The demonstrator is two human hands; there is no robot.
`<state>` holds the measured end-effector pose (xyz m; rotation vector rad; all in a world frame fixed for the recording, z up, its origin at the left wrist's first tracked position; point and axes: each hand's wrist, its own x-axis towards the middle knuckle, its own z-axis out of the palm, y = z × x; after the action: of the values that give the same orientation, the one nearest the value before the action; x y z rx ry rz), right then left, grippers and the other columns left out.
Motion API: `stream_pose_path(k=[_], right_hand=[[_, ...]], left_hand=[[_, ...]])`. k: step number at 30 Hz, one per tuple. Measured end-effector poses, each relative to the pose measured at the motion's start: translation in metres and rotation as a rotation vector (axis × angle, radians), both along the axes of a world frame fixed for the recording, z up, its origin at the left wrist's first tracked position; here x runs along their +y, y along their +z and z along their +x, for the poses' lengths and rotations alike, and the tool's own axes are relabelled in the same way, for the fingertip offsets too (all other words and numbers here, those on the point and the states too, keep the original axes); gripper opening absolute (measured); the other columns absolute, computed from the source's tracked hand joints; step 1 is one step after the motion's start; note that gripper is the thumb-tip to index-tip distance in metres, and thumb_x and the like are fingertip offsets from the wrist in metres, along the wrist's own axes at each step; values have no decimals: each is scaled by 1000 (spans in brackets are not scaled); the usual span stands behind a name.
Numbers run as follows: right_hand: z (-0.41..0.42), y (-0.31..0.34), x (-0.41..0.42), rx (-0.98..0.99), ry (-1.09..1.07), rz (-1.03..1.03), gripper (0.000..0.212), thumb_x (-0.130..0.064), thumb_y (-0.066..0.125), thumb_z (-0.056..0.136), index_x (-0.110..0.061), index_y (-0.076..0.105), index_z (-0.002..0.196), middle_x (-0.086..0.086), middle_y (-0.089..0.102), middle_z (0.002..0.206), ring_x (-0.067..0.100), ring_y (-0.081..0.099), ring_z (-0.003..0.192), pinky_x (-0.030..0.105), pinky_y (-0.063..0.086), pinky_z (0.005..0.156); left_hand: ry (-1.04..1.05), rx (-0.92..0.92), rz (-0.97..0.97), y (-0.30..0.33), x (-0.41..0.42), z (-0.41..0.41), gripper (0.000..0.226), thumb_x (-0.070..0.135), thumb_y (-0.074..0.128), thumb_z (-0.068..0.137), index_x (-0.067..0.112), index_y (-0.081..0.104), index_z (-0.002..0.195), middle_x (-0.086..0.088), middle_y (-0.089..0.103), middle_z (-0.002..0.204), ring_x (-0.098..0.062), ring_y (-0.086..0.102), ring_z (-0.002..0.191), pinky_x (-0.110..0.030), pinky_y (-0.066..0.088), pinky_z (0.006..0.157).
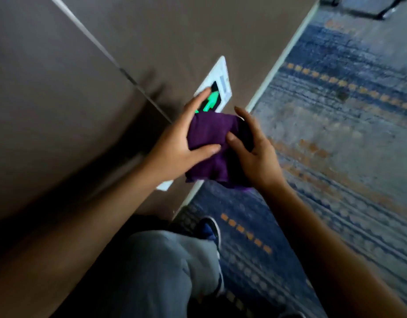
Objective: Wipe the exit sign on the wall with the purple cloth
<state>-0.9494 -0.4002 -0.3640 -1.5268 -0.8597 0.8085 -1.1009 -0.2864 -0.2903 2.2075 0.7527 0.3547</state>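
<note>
The exit sign [217, 88] is a white-framed plate with a glowing green arrow on black, set low on the brown wall close to the floor. A bunched purple cloth [209, 143] covers the sign's middle. My left hand [181, 143] grips the cloth's left side, its fingers stretched up along the sign and its thumb pressed on the fabric. On the cloth's right side, my right hand [253, 148] holds it with the thumb on top. The sign's lower corner [165, 185] shows below my left wrist.
The brown wall [71, 99] has a thin metal seam [101, 47] running diagonally. A white baseboard [282, 58] meets a blue, grey and orange patterned carpet [335, 134]. My bent knee in grey trousers [165, 267] and a dark shoe [211, 230] are below.
</note>
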Motion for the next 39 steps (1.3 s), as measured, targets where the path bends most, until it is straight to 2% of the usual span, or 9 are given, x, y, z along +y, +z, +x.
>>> stream_pose_path(k=[4,7,10,15,21,27,31,35,39], right_hand=[[3,-58,27,-18,-5,93,55,-37,62,97,-30,46,149,-12,59,141,-1,55,130,31,42,115],[10,-80,38,1,15,143,50,-42,64,95,-25,53,140,-6,67,131,8,63,122,40,49,109],[7,-85,46,27,68,196,45,-44,66,93,-20,58,130,-3,72,119,13,70,112,43,55,100],[-3,-82,58,39,92,232,39,-44,70,89,-29,62,124,-15,74,109,3,70,103,24,54,89],[-27,-70,59,32,232,215,47,-40,72,90,-26,59,132,-5,71,122,16,67,116,47,51,105],[-39,-64,46,-3,179,146,46,-45,76,86,-30,59,127,-17,70,108,5,69,102,39,56,97],[-38,-44,45,-105,178,147,51,-44,76,88,-30,57,133,-9,69,116,10,67,108,32,52,99],[-17,-27,53,-191,152,31,60,-61,70,85,-30,54,133,-5,66,118,18,64,109,26,43,89],[1,-15,52,-167,78,-18,76,-69,71,79,-30,48,140,0,68,120,23,66,112,31,49,92]], left_hand=[[74,-84,82,-45,8,4,87,5,79,92,9,29,163,10,35,163,11,31,150,-17,25,125],[85,-113,148,-64,20,3,88,4,78,92,5,26,163,9,31,163,7,28,152,-21,22,129],[85,-105,221,-67,22,-5,89,5,78,93,5,25,164,11,28,163,15,23,150,-12,18,125],[97,-58,227,-58,21,-23,88,3,77,93,9,26,165,10,30,165,10,24,151,-10,17,124],[209,-16,257,-47,7,-59,84,6,77,95,16,31,165,9,35,166,10,28,152,-8,21,122],[286,-26,218,-44,-10,-68,85,7,77,95,17,30,164,4,33,168,10,33,149,-5,28,116],[289,-33,231,-27,-12,-70,86,8,77,95,20,30,165,3,34,170,-6,30,157,-12,24,124],[267,-85,257,-16,-10,-53,73,14,80,93,23,44,156,10,48,156,-1,43,146,-12,30,120],[233,-98,289,-11,-1,-35,73,13,79,93,22,44,156,14,48,155,0,42,146,-10,27,120]])
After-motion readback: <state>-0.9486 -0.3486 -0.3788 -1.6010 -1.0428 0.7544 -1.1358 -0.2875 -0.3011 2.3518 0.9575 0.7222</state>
